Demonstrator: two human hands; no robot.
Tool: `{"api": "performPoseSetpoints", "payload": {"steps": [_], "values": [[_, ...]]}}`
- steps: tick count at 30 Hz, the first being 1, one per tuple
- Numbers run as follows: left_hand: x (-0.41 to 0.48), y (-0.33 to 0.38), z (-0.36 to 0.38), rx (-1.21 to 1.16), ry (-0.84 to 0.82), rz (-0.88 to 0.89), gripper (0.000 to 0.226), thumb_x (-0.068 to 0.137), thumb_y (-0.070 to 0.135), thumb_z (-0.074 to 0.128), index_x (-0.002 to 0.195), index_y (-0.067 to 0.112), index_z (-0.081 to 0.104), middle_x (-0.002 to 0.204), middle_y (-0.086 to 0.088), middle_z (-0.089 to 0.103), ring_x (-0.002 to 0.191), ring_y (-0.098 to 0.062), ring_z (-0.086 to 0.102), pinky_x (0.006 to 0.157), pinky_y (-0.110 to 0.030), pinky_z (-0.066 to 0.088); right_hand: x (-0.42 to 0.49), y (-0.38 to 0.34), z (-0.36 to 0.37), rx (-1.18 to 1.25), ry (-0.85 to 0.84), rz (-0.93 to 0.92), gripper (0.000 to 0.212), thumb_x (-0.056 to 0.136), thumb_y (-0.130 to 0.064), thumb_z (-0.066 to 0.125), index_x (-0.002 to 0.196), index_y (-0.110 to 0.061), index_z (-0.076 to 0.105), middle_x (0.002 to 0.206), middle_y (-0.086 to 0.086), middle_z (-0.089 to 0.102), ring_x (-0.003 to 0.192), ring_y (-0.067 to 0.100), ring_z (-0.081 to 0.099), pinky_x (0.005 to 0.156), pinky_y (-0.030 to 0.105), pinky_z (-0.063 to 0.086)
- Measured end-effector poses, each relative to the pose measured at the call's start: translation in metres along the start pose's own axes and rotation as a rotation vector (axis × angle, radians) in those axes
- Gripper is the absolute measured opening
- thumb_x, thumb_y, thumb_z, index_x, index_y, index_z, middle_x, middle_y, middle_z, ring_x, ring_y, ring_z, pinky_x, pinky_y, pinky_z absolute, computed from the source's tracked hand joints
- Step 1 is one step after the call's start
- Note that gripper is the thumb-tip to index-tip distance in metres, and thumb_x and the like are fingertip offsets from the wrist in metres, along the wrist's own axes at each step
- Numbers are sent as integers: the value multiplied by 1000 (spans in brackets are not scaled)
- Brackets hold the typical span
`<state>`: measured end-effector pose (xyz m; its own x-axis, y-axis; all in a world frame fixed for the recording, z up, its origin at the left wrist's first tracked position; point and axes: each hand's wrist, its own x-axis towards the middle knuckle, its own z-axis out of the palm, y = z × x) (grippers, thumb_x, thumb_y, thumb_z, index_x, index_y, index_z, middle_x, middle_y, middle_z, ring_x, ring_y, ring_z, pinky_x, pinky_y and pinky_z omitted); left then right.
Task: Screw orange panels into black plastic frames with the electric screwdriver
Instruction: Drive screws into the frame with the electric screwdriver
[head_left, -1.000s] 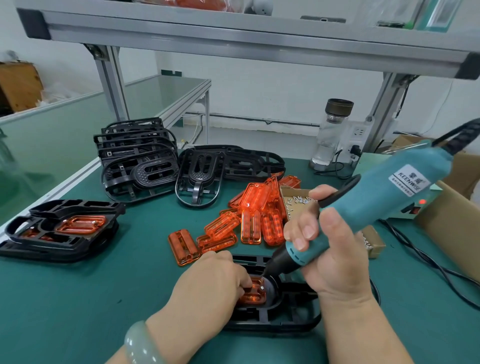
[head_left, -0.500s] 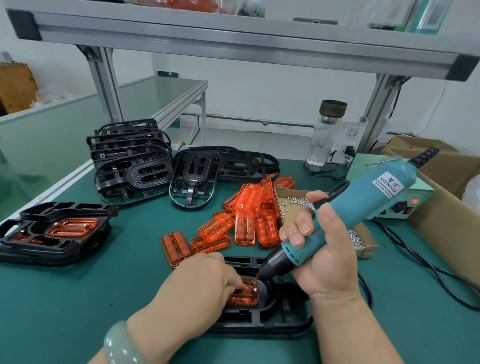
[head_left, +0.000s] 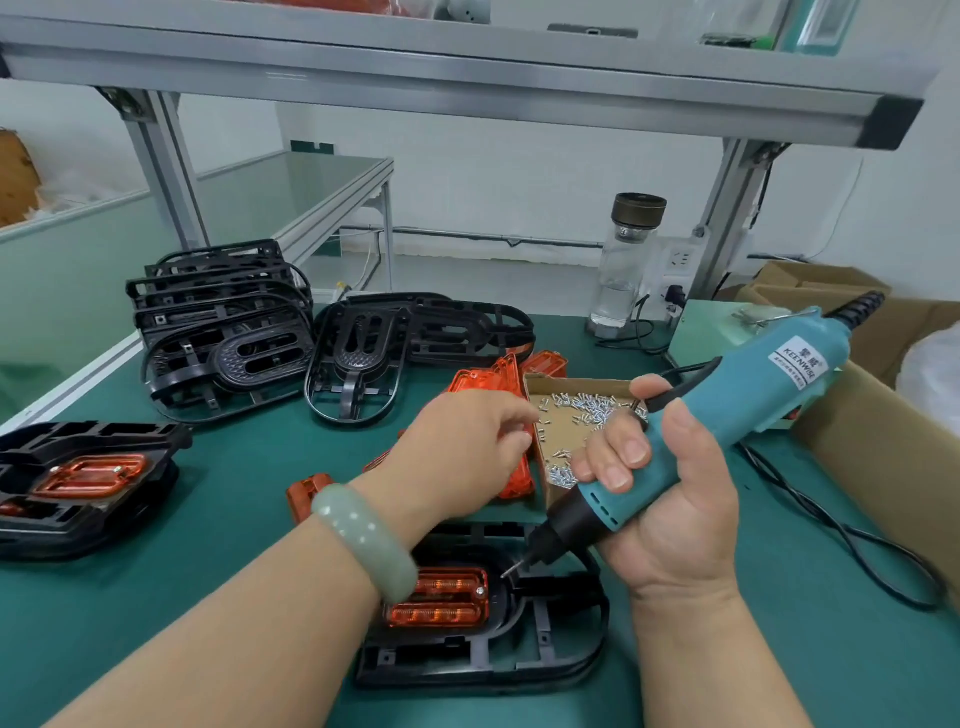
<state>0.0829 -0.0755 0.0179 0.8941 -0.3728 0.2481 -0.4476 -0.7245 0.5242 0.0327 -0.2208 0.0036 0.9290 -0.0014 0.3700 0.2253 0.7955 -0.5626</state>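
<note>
Orange panel (head_left: 441, 597) sat in the black frame (head_left: 488, 660) at the counter's (head_left: 223, 499) near edge, one screw showing. Right grip (head_left: 670, 499) wrapped the screwdriver (head_left: 727, 400), bit just above the frame. Left grip (head_left: 457, 452) hung loosely curled over the screw box (head_left: 571, 410), nothing visibly held. Needed: single screw, bit square before trigger.
</note>
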Motion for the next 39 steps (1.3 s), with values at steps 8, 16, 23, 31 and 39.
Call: {"api": "performPoseSetpoints", "payload": {"steps": [8, 16, 23, 31, 39], "values": [[50, 22, 37, 307, -363, 113, 24, 88, 18, 55, 108, 32, 57, 107, 2, 62, 112, -26, 54, 93, -36, 41, 2, -3, -1, 29, 12, -20, 40, 55, -35, 89, 85, -19, 68, 51, -6, 46, 39, 7, 45, 50, 20, 43], [67, 24, 61, 478, -440, -57, 31, 88, 25, 50, 119, 29, 52, 121, 1, 53, 126, -30, 30, 107, -62, 0, 2, -3, -4, 38, 16, -5, 39, 56, -36, 89, 85, -20, 69, 52, -6, 47, 40, 6, 46, 51, 20, 44], [61, 25, 55, 517, -231, 60, 10, 88, 18, 47, 80, 20, 52, 86, 2, 56, 101, -27, 54, 88, -40, 32, 4, -2, -5, 44, 17, -6, 40, 56, -36, 89, 86, -19, 67, 52, -6, 47, 40, 6, 46, 51, 21, 44], [44, 19, 37, -58, -52, -5, 8, 86, 19, 57, 83, 19, 64, 83, 4, 65, 81, -15, 58, 69, -22, 42, 5, 1, -6, 46, 29, -27, 37, 56, -35, 89, 83, -19, 69, 51, -6, 48, 40, 7, 47, 51, 20, 45], [6, 0, 12, -781, 269, -347, 15, 79, 9, 62, 68, 18, 63, 52, 4, 63, 55, -11, 57, 55, -29, 47, 7, 1, -5, 30, 118, -72, 42, 54, -36, 89, 85, -20, 66, 53, -7, 47, 42, 7, 45, 52, 21, 46]]}}
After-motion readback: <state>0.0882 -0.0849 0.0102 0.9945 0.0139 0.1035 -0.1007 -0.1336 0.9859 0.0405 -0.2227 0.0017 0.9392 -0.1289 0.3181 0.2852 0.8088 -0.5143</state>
